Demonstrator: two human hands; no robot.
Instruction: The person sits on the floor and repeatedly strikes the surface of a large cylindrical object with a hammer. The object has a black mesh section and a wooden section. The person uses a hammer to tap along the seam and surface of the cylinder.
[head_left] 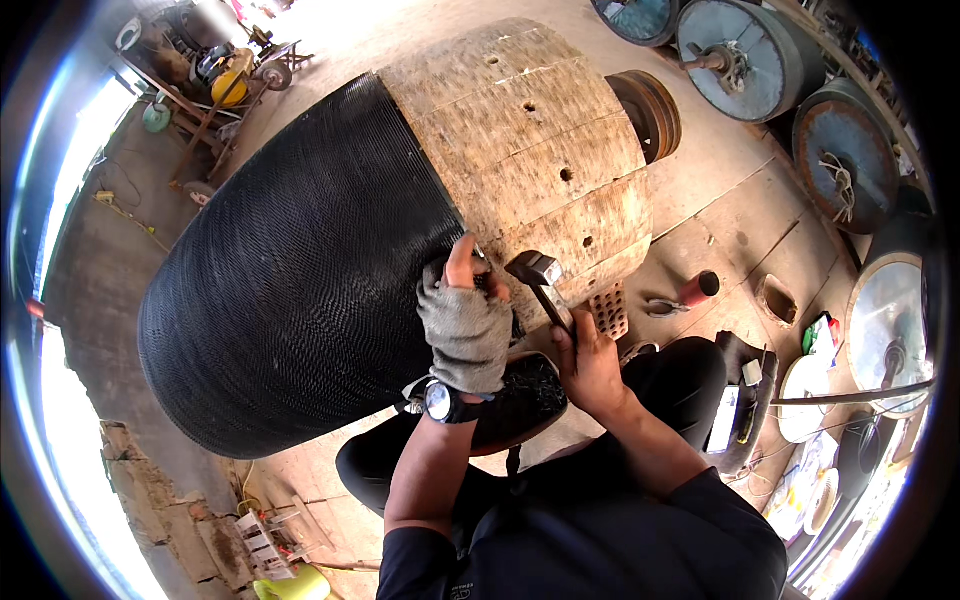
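Note:
A large wooden drum (520, 130) lies before me, its left part wrapped in a black, finely ridged covering (290, 270). My left hand (463, 320), in a grey fingerless glove, rests where the covering's edge meets the bare wood. Its index finger points up along that edge and the other fingers are curled; whatever they pinch is too hidden to name. My right hand (592, 365) is closed round the handle of a hammer (540, 275). The hammer's head is just right of the left hand's fingers, in front of the wood.
Beyond the drum's right end sits a rusty pulley (650, 115). Several metal-faced drums (735, 65) line the right side. A red cylinder (700, 288), pliers (662, 307) and a holed brick (609, 308) lie on the floor. A wheeled machine (230, 85) stands far left.

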